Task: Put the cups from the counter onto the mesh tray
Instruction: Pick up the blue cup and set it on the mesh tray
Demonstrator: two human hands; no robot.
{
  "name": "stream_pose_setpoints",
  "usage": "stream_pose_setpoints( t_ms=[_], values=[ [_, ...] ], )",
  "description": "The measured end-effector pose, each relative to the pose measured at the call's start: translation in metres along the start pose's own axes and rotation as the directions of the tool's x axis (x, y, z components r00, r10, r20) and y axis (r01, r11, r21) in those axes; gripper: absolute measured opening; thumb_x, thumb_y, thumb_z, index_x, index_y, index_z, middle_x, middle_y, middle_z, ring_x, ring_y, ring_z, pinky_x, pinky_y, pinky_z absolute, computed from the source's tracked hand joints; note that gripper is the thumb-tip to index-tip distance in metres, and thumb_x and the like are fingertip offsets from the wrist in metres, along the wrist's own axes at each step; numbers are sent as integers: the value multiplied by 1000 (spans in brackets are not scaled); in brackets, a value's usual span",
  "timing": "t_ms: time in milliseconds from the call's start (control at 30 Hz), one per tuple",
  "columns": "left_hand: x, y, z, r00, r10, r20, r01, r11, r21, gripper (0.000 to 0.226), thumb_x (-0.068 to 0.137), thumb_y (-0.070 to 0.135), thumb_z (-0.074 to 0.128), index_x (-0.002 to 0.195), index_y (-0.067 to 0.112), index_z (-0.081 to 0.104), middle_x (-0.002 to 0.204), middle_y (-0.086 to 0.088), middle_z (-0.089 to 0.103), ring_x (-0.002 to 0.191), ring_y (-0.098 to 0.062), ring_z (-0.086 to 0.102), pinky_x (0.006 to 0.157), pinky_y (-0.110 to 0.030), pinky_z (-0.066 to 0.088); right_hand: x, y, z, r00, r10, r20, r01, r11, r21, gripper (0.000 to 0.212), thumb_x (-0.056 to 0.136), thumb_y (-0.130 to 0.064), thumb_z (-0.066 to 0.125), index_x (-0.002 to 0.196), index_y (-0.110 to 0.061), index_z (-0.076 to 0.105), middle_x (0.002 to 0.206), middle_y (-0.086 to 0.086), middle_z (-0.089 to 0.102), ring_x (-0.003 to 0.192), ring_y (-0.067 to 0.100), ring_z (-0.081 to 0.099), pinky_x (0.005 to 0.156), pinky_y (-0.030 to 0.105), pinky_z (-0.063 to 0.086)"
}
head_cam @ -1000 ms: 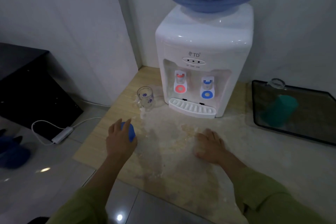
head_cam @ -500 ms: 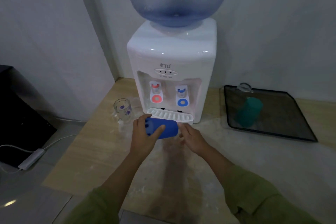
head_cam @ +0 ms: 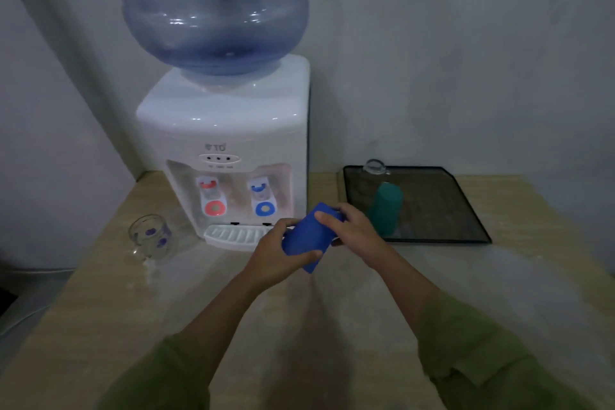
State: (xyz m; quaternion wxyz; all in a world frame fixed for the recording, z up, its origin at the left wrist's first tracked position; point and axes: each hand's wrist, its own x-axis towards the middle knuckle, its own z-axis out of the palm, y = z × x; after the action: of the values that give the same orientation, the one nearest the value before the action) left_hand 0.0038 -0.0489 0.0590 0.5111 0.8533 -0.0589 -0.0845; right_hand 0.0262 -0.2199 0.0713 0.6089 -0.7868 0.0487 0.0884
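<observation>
Above counter (head_cam: 432, 276), both hands' grip holds blue cup (head_cam: 307, 236).

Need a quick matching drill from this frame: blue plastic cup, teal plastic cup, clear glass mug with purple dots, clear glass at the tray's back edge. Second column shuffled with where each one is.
Things:
1. blue plastic cup
2. teal plastic cup
3. clear glass mug with purple dots
4. clear glass

Places:
A. on the counter, left of the white water dispenser
B. at the back left corner of the black mesh tray
C. held tilted between the left hand and the right hand
D. on the tray mesh, towards its left side

Pairs: 1-C, 2-D, 3-A, 4-B
</observation>
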Motion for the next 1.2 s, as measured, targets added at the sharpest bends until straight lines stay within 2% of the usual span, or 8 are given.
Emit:
stream_pose_setpoints(
  t_ms=[167, 300, 433, 567, 700, 833, 1000, 1200],
  values=[
    [33, 44, 33, 991, 61, 116, -74, 991, 110, 73, 67, 44, 78, 126, 23, 41, 112, 7, 52, 89, -4, 55, 68, -15, 46, 7, -7, -50, 991, -129, -46, 127, 991, -40, 44, 80, -36, 71, 117, -18, 58, 109, -2, 58, 96, 15, 58, 70, 22, 50],
    [57, 74, 70, 987, 62, 148, -72, 995, 68, 70, 67, 50, 76, 123, 26, 42, 109, 9, 55, 88, 1, 56, 69, -18, 49, 16, -3, -97, 986, -142, -87, 137, 989, -54, 44, 80, -35, 71, 119, -18, 58, 110, -2, 57, 99, 14, 57, 82, 30, 52],
    [75, 92, 118, 992, 36, 125, -37, 999, 5, 70, 69, 51, 74, 126, 25, 42, 111, 9, 55, 93, -5, 58, 75, -21, 49, 27, 10, -150, 991, -66, -120, 72, 996, 51, 29, 90, -42, 54, 108, -20, 59, 105, 4, 61, 92, 18, 61, 75, 37, 52],
    [93, 107, 170, 987, -75, 141, 97, 983, -156, 58, 70, 46, 75, 114, 30, 42, 114, 7, 57, 92, -2, 57, 77, -23, 50, 44, 40, -199, 975, 54, -217, -37, 996, 84, 36, 96, -45, 39, 104, -16, 59, 89, 5, 63, 77, 20, 61, 71, 35, 48],
    [113, 118, 214, 976, -142, 164, 177, 959, -222, 56, 73, 40, 75, 117, 24, 45, 111, 8, 56, 92, -4, 57, 72, -19, 48, 62, 88, -245, 955, 109, -277, -136, 987, -80, 27, 97, -27, 43, 101, -7, 61, 98, 17, 65, 95, 34, 62, 76, 34, 45],
    [142, 114, 253, 964, -215, 157, 245, 947, -207, 61, 70, 39, 77, 119, 21, 45, 125, 0, 58, 107, -15, 58, 90, -35, 51, 65, 134, -280, 968, 116, -224, -207, 871, -445, 28, 94, -12, 48, 118, 1, 56, 121, 21, 62, 111, 33, 58, 82, 32, 42],
    [169, 106, 279, 970, -226, 90, 234, 967, -96, 70, 67, 32, 80, 123, 18, 41, 132, -3, 51, 121, -22, 51, 98, -41, 48, 60, 171, -288, 984, 162, -78, -172, 716, -677, 46, 91, -28, 54, 129, -4, 46, 133, 18, 49, 121, 32, 46, 98, 38, 41],
    [187, 93, 299, 978, -206, -33, 207, 978, 24, 79, 67, 23, 81, 131, 14, 38, 138, -6, 48, 130, -25, 44, 105, -42, 42, 55, 191, -283, 993, 75, -89, -116, 682, -722, 50, 96, -34, 44, 139, -8, 41, 153, 16, 28, 143, 31, 21, 117, 40, 20]
  ],
)
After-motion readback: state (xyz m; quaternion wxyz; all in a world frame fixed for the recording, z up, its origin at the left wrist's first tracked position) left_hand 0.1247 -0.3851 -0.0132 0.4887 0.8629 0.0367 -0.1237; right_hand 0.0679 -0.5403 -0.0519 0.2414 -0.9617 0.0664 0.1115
